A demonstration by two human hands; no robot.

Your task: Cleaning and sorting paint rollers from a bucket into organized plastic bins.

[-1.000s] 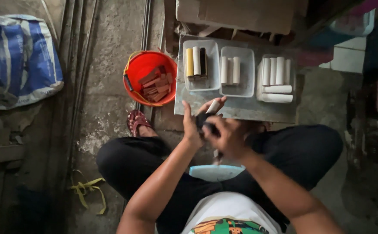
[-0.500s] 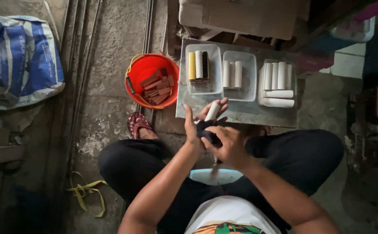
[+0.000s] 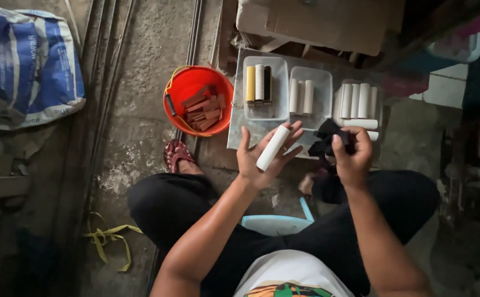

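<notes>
A grey board [image 3: 240,137] is laid over the concrete floor, with three clear trays of cylinders along its far edge and a red bucket [image 3: 199,99] of brown blocks just off its left edge. Above the board's near edge, a white cylinder [image 3: 273,147] is rested across the spread, unclenched left hand [image 3: 265,157]. A black cloth [image 3: 328,140] is pinched in the right hand [image 3: 352,157]. The cylinder is best steadied by the fingers while being wiped along its length.
</notes>
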